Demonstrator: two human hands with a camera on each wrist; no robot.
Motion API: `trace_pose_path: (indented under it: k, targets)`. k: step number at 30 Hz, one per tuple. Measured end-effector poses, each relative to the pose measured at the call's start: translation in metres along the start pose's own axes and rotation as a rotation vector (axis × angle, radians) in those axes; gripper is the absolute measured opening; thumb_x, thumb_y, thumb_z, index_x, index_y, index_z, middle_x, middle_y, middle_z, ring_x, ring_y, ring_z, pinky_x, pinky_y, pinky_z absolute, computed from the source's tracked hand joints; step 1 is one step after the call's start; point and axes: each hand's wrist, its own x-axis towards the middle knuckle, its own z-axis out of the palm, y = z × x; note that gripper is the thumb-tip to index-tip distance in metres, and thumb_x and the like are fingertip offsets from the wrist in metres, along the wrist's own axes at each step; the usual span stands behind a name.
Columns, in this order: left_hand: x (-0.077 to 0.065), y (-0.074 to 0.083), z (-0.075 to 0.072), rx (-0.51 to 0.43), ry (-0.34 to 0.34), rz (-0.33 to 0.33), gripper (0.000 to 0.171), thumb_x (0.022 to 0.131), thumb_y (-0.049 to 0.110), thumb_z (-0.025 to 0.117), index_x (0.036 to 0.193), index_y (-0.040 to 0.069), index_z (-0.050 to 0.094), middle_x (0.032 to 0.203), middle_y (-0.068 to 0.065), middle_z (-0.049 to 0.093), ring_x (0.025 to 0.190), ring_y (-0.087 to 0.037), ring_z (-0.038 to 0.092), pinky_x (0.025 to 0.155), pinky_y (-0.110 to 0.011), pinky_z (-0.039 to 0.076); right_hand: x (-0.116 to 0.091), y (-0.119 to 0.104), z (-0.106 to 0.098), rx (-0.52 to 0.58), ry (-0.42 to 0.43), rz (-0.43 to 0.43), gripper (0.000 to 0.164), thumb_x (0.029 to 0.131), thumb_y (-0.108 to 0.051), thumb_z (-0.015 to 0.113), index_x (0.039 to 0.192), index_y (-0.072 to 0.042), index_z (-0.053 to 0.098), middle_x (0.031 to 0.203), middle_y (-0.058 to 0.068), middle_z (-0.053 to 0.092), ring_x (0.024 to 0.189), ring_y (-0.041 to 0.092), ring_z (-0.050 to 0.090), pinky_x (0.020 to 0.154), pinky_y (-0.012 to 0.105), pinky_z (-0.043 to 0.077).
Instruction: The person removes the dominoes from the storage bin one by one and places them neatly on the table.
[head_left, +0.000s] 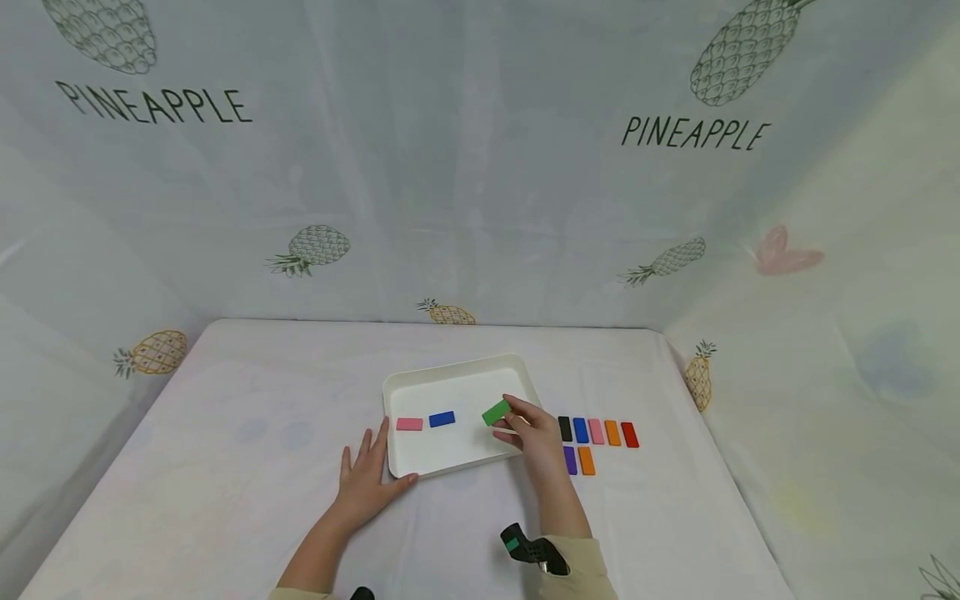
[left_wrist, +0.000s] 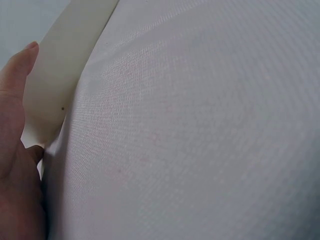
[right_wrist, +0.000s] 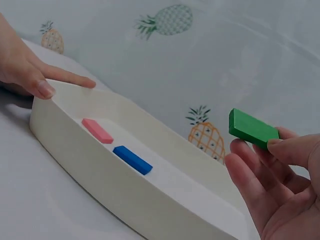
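Note:
My right hand [head_left: 534, 435] pinches a green rectangular block [head_left: 496, 412] between thumb and fingers, held up over the right part of a white tray [head_left: 465, 446]. Inside the tray, a pink block [head_left: 409, 424] lies flat at the left, with a blue block [head_left: 442, 419] just to its right. At the tray's near left corner rests my left hand [head_left: 366, 485], fingers spread along the left side and thumb on the front rim. The right wrist view shows the green block [right_wrist: 253, 129] raised above rim height, its far end sticking out past the fingers.
Right of the tray, partly behind my right hand, stand two rows of blocks: black [head_left: 566, 428], blue [head_left: 581, 430], pink [head_left: 596, 431], orange [head_left: 612, 432] and red [head_left: 630, 434], with purple [head_left: 571, 460] and another orange [head_left: 587, 461] nearer me. A pineapple-printed cloth [head_left: 480, 167] hangs behind the table.

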Motion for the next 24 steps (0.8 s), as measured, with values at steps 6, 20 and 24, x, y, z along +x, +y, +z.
trace_pose_path:
  k: [6, 20, 24]
  targets:
    - [-0.002, 0.0, -0.002, 0.001, 0.017, 0.015, 0.109, 0.079, 0.051, 0.074, 0.155, 0.004, 0.012, 0.154, -0.025, 0.027, 0.144, -0.045, 0.008, 0.109, -0.064, -0.01, -0.006, 0.002, -0.011, 0.064, 0.01, -0.02, 0.035, 0.099, 0.004, 0.048, 0.134, 0.006, 0.054, 0.11, 0.02, 0.057, 0.085, 0.021, 0.068, 0.076, 0.036, 0.057]
    - [-0.002, 0.001, -0.001, 0.011, 0.022, 0.025, 0.107, 0.079, 0.05, 0.074, 0.155, 0.003, 0.014, 0.154, -0.025, 0.027, 0.144, -0.045, 0.008, 0.109, -0.065, -0.009, -0.013, 0.002, -0.043, 0.1, 0.093, 0.018, 0.035, 0.102, 0.003, 0.043, 0.136, 0.005, 0.051, 0.124, 0.02, 0.05, 0.096, 0.022, 0.06, 0.077, 0.036, 0.057]
    - [-0.001, 0.002, -0.001, 0.004, 0.016, 0.02, 0.107, 0.079, 0.049, 0.074, 0.155, 0.002, 0.013, 0.155, -0.025, 0.026, 0.144, -0.045, 0.008, 0.109, -0.064, -0.01, -0.015, 0.002, -0.057, 0.088, 0.116, 0.014, 0.034, 0.101, 0.003, 0.045, 0.135, 0.006, 0.049, 0.122, 0.019, 0.05, 0.097, 0.023, 0.06, 0.078, 0.036, 0.057]
